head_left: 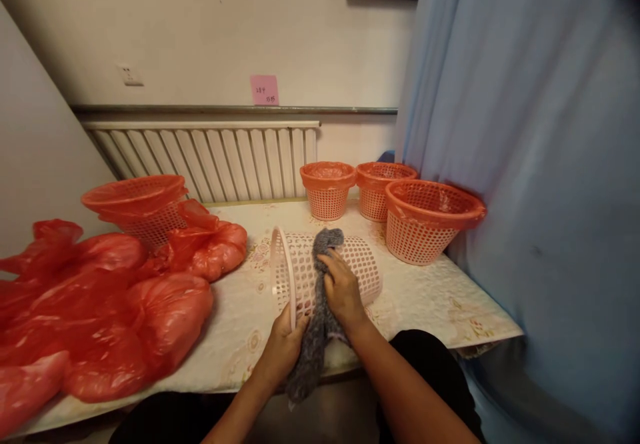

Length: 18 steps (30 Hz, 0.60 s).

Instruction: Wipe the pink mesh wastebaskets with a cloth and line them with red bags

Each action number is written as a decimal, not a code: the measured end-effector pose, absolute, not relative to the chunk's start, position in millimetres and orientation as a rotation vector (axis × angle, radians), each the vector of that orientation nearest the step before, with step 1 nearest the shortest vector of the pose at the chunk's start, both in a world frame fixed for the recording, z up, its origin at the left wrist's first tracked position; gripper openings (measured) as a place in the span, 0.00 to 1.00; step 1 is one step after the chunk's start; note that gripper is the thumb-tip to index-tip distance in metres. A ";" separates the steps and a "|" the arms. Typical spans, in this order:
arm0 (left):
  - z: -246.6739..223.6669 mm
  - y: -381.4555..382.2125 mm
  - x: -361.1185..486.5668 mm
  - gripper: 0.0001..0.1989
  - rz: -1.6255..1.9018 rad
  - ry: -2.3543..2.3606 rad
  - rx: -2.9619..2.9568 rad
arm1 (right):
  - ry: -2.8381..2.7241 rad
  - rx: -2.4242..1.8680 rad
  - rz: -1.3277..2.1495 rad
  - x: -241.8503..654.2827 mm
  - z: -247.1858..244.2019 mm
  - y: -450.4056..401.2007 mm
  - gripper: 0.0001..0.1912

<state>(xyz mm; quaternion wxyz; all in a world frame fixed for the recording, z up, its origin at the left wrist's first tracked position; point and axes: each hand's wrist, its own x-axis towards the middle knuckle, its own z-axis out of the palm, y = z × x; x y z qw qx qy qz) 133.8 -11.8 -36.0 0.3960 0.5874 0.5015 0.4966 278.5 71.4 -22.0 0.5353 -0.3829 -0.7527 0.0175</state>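
A pale pink perforated basket [360, 264] lies on its side on the table, its open rim facing left. My left hand [285, 341] grips the rim at its lower edge, thumb and fingers closed around it. A grey fuzzy cloth [310, 351] drapes over the basket's side and hangs down past the table's front edge. My right hand [343, 287] presses the cloth against the basket, with its fingers curled on it.
Red plastic bags [170, 317] are heaped on the left of the floral-covered table [430, 311], beside a red-lined basket [157, 224]. Red-lined baskets [420, 231] stand at the back right, near a blue curtain [525, 164]. A radiator [225, 161] is behind.
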 end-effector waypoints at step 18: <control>-39.2 8.1 119.1 0.21 1.244 1.247 1.451 | -1.476 -1.145 0.100 284.2 -49.2 69.0 0.27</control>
